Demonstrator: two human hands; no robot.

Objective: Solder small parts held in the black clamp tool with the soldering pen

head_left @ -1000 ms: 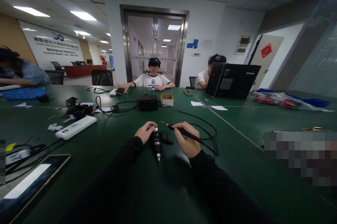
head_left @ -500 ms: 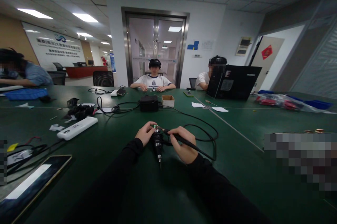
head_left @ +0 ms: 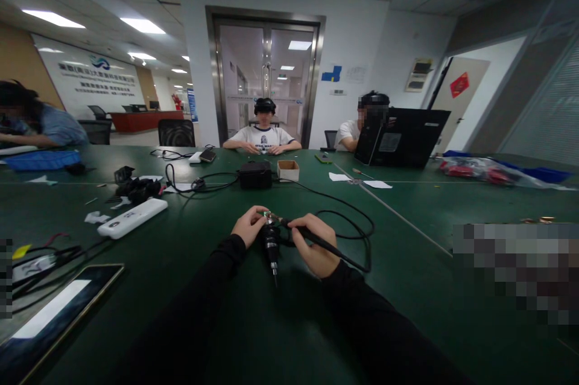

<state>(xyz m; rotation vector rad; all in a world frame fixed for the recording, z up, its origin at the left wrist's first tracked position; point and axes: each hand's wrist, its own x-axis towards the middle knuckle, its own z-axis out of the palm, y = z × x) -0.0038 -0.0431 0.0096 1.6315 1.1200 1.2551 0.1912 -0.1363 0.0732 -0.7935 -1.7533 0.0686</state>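
Note:
My left hand (head_left: pixel 249 225) is closed, with thumb and fingertips pinching a small green piece that looks like a circuit board (head_left: pixel 266 215). My right hand (head_left: pixel 316 243) grips a slim black corded pen, apparently a soldering iron (head_left: pixel 286 223), like a pencil. Its front end points left at the board; whether they touch is too small to tell. Between my hands lies a black cylindrical tool (head_left: pixel 271 243) with a thin metal tip toward me, its far end just below the board. A black cable (head_left: pixel 368 246) loops out on the right.
Ahead stand a black box (head_left: pixel 255 175) and a small open carton (head_left: pixel 288 171). To the left are a white power strip (head_left: pixel 132 218), tangled black parts (head_left: pixel 140 189) and a phone (head_left: pixel 63 318). A laptop (head_left: pixel 407 137) stands far right. Several people sit around the green table.
The view has shifted very slightly. Both hands keep their grips, and the green board and corded iron stay in nearly the same place.

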